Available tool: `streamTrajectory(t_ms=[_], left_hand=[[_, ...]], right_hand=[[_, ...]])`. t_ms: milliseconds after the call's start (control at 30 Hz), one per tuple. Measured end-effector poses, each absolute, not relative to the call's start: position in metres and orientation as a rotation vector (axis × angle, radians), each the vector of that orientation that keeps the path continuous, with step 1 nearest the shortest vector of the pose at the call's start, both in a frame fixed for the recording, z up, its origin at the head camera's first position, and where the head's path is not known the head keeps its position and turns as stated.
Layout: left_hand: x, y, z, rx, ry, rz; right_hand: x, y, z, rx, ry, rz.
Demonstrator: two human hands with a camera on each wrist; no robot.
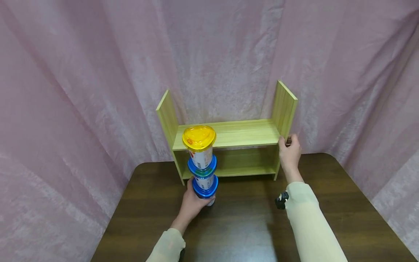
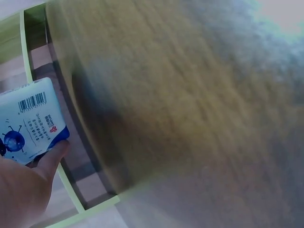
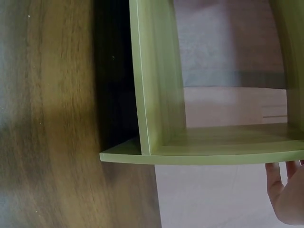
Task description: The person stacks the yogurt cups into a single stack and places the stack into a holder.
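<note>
In the head view, my left hand (image 1: 191, 203) grips the bottom tub of a stack of white printed tubs. A yellow lid (image 1: 199, 137) tops the stack, with blue lids (image 1: 205, 186) lower down. The left wrist view shows a held white tub (image 2: 35, 116) with a barcode and blue corner, my thumb along its edge. Whether the stack touches the table cannot be told. Behind it stands a two-tier light wooden shelf (image 1: 242, 134). My right hand (image 1: 290, 154) is at its right side panel (image 1: 284, 109); fingertips touch the panel's outer face in the right wrist view.
The shelf stands near the back of a dark brown wooden table (image 1: 242, 225). Pink curtains (image 1: 222, 54) hang behind it and to both sides. A small black device (image 1: 282, 200) sits at the right sleeve cuff.
</note>
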State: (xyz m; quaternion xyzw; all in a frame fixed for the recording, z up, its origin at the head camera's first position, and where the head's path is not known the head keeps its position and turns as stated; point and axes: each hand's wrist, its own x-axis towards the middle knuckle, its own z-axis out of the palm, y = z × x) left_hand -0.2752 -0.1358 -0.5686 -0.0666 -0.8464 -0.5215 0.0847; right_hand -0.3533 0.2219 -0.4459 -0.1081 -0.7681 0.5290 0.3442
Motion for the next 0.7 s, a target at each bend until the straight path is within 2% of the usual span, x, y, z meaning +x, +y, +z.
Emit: streamTrajectory(t_ms=[433, 700], left_hand=[[-0.284, -0.142, -0.554, -0.186, -2.514, -1.509], [-0.291, -0.141, -0.539, -0.27, -2.511, -1.536]], right_hand=[[-0.357, 0.212, -0.449, -0.283, -2.018, 1.392], [-0.362, 0.21, -0.45, -0.284, -2.028, 1.399]])
